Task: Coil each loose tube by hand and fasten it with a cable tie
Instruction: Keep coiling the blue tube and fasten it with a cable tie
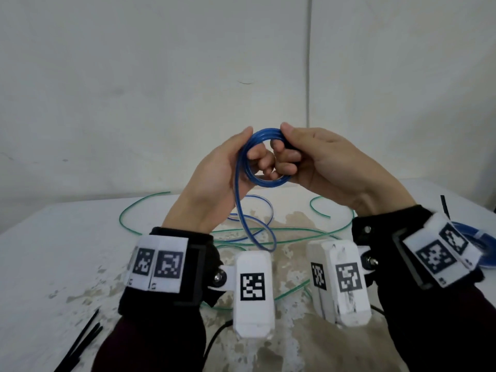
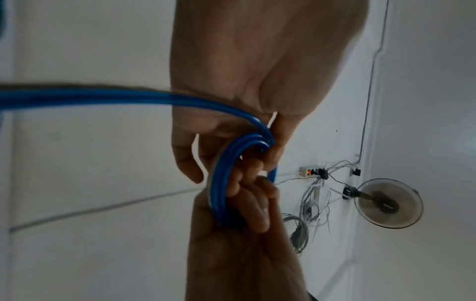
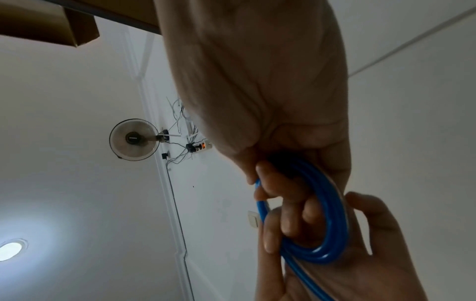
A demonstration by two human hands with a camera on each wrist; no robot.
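Both hands are raised above the table and hold one blue tube [image 1: 265, 133] wound into a small coil of several turns. My left hand [image 1: 243, 150] grips the coil's left side, thumb on top and fingers curled through the ring. My right hand [image 1: 294, 157] grips the right side the same way. The coil [image 2: 219, 195] runs between both sets of fingers in the left wrist view, as does the coil [image 3: 335, 215] in the right wrist view. A loose tail of the tube [image 1: 241, 210] hangs down to the table. Black cable ties [image 1: 86, 334] lie at the near left.
A loose green tube [image 1: 128, 213] sprawls across the worn white table [image 1: 67, 251] under my hands. A coiled blue tube [image 1: 480, 237] lies at the right edge behind my right wrist, with a black tie [image 1: 444, 205] beside it. A white wall stands behind.
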